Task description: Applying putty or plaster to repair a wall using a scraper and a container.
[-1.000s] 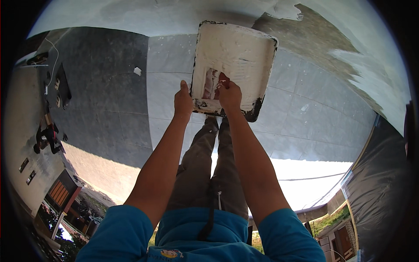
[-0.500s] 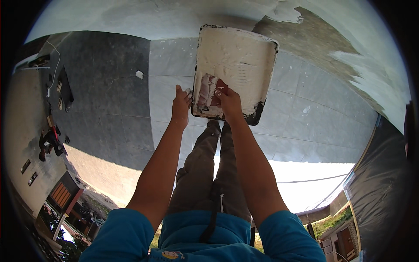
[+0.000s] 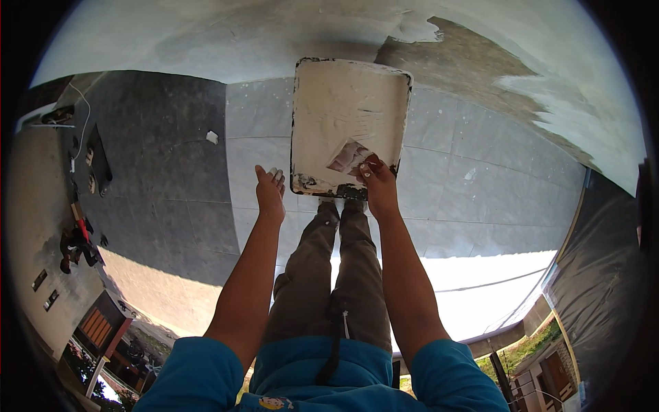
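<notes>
A black-rimmed tray (image 3: 297, 117) coated with thick off-white paste stands in front of my feet. Above its near right part, my right hand (image 3: 379, 187) is closed on the edge of a flat spreader (image 3: 351, 157), a thin rectangular piece, brownish and streaked with white. White smears show on the fingers of this hand. My left hand (image 3: 270, 196) is off the tray's left side, holding nothing, its fingers stretched out and whitened at the tips.
Ahead rises a wall (image 3: 206, 41) with a bare grey-brown patch (image 3: 453, 62) at the right. A white scrap (image 3: 212, 137) lies on the dark floor at the left. Farther left are sandals (image 3: 91, 182) by a dark mat. Black sheeting (image 3: 611, 288) hangs at the right.
My right hand has drawn the spreader rightward from the tray's left part and turned it. My left hand has moved away from the tray's edge. The whole view has shifted slightly.
</notes>
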A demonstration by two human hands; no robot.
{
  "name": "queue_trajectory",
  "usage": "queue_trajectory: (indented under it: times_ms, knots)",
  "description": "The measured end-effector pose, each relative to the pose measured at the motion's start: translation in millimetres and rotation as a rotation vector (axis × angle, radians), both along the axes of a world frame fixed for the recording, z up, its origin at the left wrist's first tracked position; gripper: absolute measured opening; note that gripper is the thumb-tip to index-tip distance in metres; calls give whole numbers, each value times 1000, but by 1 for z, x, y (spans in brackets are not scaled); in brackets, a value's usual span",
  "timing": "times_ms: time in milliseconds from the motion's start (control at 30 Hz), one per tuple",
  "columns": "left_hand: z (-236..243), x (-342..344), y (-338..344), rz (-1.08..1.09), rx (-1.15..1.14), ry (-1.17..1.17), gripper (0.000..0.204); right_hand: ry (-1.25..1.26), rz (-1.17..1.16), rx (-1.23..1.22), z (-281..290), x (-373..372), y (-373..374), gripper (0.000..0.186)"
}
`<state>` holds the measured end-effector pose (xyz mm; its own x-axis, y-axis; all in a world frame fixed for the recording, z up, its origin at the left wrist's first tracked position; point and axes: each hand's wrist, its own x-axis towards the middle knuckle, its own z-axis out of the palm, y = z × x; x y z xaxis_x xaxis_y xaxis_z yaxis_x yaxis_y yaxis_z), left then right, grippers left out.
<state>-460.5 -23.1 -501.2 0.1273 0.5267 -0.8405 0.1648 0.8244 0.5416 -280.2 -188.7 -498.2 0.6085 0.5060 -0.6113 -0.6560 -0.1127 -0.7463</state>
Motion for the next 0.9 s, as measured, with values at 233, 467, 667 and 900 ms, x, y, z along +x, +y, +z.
queue_trajectory:
  times_ms: [233,467,667,900]
  knots:
    - [35,-24,-12,120,56,39,88,-190,37,91,42,3,-1,19]
    - [96,-32,-21,128,93,-15,85,-117,-70,123,93,9,-3,14]
    - [140,-40,-23,103,163,-89,82,-106,-35,313,151,15,-3,12]
    - [193,-34,-30,-25,233,-202,86,177,-246,451,226,-5,-26,19]
